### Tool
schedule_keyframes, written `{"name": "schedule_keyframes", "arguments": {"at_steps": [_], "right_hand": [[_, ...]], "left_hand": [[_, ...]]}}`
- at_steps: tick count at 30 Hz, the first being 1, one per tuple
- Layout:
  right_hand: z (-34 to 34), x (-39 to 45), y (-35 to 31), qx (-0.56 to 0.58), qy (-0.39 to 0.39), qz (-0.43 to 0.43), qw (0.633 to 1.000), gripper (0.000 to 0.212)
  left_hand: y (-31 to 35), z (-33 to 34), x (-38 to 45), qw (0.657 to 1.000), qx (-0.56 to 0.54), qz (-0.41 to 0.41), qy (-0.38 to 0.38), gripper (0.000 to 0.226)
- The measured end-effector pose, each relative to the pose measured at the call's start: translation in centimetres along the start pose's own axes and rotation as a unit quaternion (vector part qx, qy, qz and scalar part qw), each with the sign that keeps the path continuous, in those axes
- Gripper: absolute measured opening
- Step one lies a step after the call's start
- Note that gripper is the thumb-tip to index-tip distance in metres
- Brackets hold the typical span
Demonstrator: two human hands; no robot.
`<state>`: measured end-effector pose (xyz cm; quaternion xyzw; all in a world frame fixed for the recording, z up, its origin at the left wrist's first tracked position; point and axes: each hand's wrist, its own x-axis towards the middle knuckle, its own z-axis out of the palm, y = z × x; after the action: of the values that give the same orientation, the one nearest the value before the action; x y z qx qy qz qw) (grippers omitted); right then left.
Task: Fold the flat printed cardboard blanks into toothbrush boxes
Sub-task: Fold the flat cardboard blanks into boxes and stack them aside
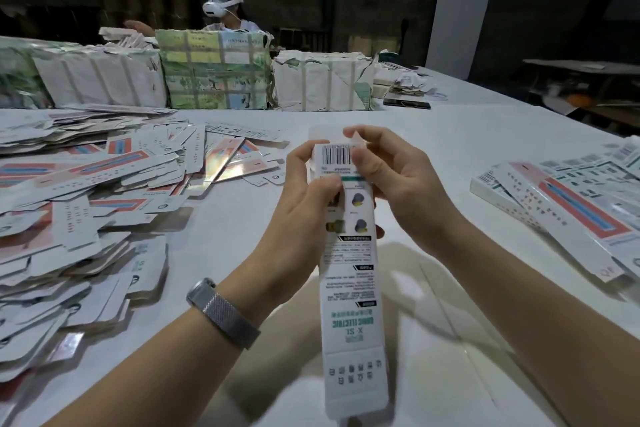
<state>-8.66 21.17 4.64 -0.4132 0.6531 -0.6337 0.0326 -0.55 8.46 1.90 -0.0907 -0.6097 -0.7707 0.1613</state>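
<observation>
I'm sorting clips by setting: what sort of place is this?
Probably a small packaging workshop. A heap of flat printed cardboard blanks covers the white table, taped paper-wrapped bundles line its far edge, and both hands hold a long white printed box.

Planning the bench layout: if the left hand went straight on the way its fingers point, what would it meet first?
The left hand already grips the box; its fingers point right, so past it comes the right hand, probably.

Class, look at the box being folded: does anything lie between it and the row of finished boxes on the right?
Nothing visible does. Both hands, left hand and right hand, hold the box above bare white table; the finished boxes lie beyond open tabletop.
</observation>
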Motion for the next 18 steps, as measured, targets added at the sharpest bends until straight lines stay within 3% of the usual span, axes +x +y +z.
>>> {"name": "schedule_keyframes", "arguments": {"at_steps": [12,16,18], "right_hand": [[0.36,-0.28,0.18,0.083,0.018,0.0,0.996,0.013],[-0.09,-0.16,0.01,0.127,0.025,-0.004,0.992,0.04],[-0.16,-0.15,-0.09,0.142,0.028,0.002,0.989,0.042]], "left_hand": [[0.23,-0.17,-0.25,0.999,0.004,-0.02,-0.028,0.02],[-0.02,-0.04,-0.37,0.999,0.006,-0.019,-0.032,0.046],[-0.01,-0.02,-0.42,0.999,-0.002,-0.025,-0.034,0.054]]}}
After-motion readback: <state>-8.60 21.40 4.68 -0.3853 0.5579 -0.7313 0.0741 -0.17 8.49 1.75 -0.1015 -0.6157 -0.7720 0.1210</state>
